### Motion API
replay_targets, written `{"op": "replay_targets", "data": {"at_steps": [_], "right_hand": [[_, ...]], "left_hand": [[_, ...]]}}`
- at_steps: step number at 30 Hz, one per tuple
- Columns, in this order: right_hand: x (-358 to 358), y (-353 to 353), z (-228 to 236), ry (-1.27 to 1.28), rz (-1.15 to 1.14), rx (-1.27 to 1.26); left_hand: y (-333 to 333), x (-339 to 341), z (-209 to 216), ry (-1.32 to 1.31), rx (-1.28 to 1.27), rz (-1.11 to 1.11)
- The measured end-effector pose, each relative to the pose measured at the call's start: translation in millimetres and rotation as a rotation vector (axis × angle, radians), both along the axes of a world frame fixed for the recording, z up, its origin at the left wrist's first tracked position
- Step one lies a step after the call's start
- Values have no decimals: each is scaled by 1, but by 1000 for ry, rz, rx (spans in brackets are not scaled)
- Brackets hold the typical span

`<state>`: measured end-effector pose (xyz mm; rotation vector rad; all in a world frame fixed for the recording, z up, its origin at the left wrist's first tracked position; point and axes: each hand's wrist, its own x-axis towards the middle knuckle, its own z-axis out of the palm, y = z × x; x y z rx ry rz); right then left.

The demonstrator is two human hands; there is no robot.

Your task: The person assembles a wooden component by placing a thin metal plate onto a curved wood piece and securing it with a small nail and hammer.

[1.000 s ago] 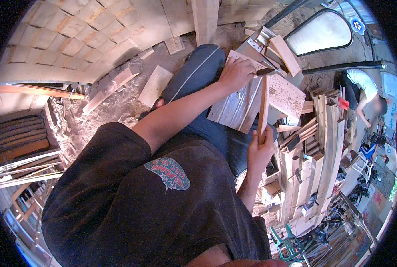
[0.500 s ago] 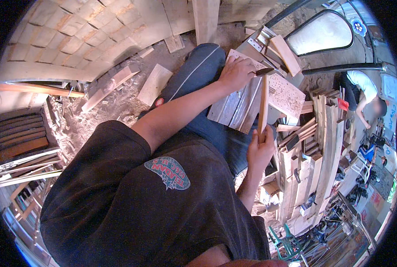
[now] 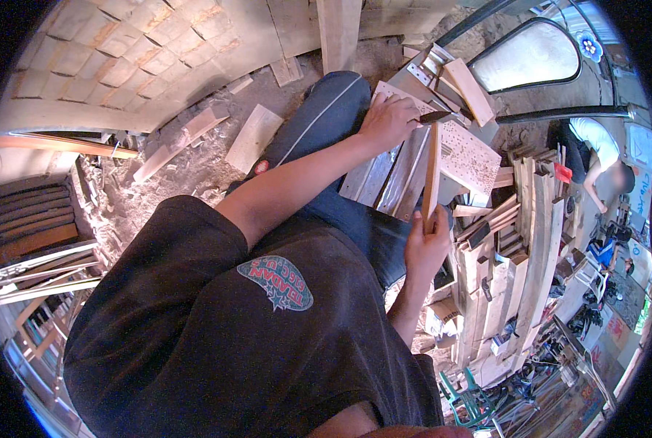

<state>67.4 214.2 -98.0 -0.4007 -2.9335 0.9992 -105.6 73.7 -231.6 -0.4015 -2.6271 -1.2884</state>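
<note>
My left hand [image 3: 389, 123] is closed over the pale board. From its fingers a short dark pointed blade [image 3: 435, 117] sticks out to the right; the handle is hidden in the grip. The blade lies at the far end of a narrow wooden strip [image 3: 432, 168]; whether it touches cannot be told. My right hand [image 3: 427, 241] is closed around the near end of that strip, which stands slanted between both hands. Beneath them is a pale board [image 3: 468, 157] speckled with wood crumbs, beside grey-brown planks [image 3: 384, 175] in front of my knees.
Stacked timber [image 3: 516, 285] stands at the right. Loose wood blocks [image 3: 254, 139] lie among shavings at the left. A dark metal bar [image 3: 560, 114] and a framed pale panel [image 3: 527, 55] are at the far right. Another person [image 3: 596, 150] bends over beyond the timber.
</note>
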Motion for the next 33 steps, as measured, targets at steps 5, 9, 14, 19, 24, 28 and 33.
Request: {"op": "replay_targets", "data": {"at_steps": [5, 9, 14, 19, 24, 28, 33], "right_hand": [[-1, -2, 0, 21, -18, 10], [2, -1, -2, 27, -67, -40], [-1, -7, 13, -54, -27, 19], [2, -6, 6, 77, -57, -27], [1, -11, 13, 32, -106, -27], [0, -2, 7, 5, 1, 23], [1, -5, 6, 56, -35, 39]], "left_hand": [[0, 0, -4, 28, -12, 5], [1, -1, -6, 31, -33, 1], [-1, -2, -5, 7, -130, -3], [0, -2, -4, 4, -38, 1], [1, -2, -5, 27, -32, -3], [-2, -3, -6, -6, -53, -23], [0, -1, -2, 5, -45, -17]]}}
